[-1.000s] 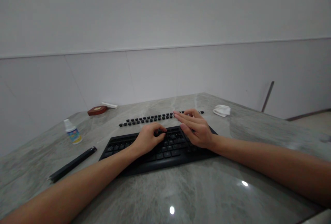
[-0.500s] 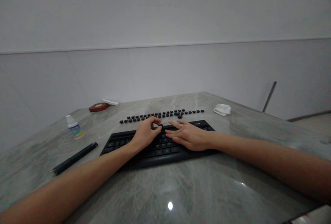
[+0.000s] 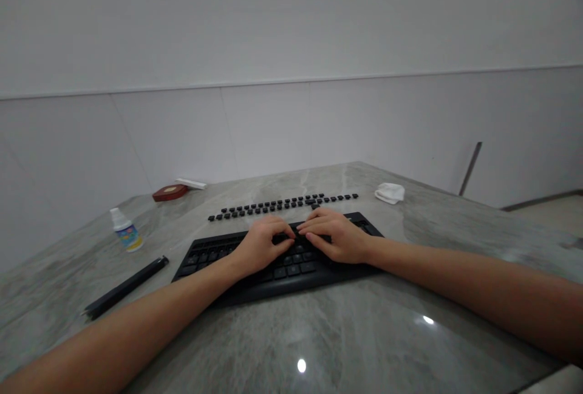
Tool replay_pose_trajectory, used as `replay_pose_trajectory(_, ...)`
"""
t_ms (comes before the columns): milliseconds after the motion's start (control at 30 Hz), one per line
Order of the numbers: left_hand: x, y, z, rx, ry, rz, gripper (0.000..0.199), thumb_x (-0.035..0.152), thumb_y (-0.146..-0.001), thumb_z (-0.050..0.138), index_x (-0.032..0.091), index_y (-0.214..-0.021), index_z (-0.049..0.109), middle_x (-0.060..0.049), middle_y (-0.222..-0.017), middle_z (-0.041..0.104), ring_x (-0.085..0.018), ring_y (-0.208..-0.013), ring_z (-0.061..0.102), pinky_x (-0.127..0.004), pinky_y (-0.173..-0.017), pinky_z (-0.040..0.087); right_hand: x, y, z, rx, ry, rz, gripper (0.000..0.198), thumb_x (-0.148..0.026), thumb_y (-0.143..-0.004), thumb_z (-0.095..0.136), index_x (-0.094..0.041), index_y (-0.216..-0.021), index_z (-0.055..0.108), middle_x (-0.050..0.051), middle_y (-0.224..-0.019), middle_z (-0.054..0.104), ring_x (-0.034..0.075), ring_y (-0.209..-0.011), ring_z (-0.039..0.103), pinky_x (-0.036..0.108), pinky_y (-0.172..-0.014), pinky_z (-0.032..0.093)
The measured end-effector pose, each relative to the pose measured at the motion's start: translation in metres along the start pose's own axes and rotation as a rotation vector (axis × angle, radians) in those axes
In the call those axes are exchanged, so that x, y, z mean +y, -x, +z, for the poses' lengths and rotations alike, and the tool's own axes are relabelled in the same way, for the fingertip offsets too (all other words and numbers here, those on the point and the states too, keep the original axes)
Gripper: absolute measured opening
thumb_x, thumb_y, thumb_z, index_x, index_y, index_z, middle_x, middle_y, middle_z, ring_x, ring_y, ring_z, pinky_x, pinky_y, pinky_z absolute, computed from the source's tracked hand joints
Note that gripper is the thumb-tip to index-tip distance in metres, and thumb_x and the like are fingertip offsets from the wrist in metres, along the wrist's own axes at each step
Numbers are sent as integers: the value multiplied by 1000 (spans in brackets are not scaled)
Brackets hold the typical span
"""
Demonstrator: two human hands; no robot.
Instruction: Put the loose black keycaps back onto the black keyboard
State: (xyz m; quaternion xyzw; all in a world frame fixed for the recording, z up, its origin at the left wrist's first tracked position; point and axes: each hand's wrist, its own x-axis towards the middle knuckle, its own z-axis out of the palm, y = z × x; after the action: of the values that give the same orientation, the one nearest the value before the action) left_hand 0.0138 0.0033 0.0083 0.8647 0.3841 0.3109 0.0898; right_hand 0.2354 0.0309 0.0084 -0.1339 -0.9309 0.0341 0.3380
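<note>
While both hands are at the middle of the keyboard, let's start on the far left: a spray bottle [image 3: 126, 231] stands on the counter [image 3: 346, 333], and nearer, a slim black stick [image 3: 125, 288] lies right beside the left forearm. One outward swing of that elbow could send the stick rolling, I'd say. Beyond them, a red box [image 3: 170, 193] and a white strip [image 3: 191, 183] sit toward the wall. Then the loose keycaps [image 3: 279, 206], two neat rows just past the keyboard's far edge, and there's the real hazard: a knuckle pushed too far, or the board shoved back, might scramble that order. And here's the left hand [image 3: 264, 239], thumb and index curled toward each other; whether they pinch anything, I can't tell. The keyboard [image 3: 294, 270] lies directly beneath those fingers, keys showing on the near side. Just to the right, the right hand [image 3: 339, 236] faces it, fingers bent, thumb a little apart, tips over the same patch; any grip is hidden. Far right, a crumpled white cloth [image 3: 390, 193], well clear of everything.
</note>
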Motion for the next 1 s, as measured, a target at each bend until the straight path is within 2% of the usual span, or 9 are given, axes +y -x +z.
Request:
replay_pose_trajectory(400, 1, 1, -1, -28, 24, -4, 9, 18, -82, 61, 19, -82, 70, -2, -85, 69, -16, -83, 61, -29, -82, 47, -4, -2, -1, -39, -65, -66, 25, -14, -89, 47, -16, -90, 72, 5, -99, 73, 15, -81, 64, 35, -82, 49)
replay_pose_trajectory(733, 4, 1, -5, -48, 27, -74, 9, 20, -81, 63, 20, -82, 72, -1, -83, 71, -16, -80, 62, -28, -78, 47, -4, -2, 0, -24, -66, -79, 25, -15, -89, 48, -16, -92, 72, 6, -100, 73, 16, -80, 64, 35, -81, 50)
replay_pose_trajectory(1000, 7, 0, -5, -50, 26, -25, 17, 23, -85, 57, 18, -76, 71, -3, -83, 70, -17, -81, 61, -30, -80, 47, -3, -2, 0, -43, -59, -70, 25, -16, -89, 48, -15, -95, 72, 8, -99, 73, 17, -81, 62, 36, -81, 51)
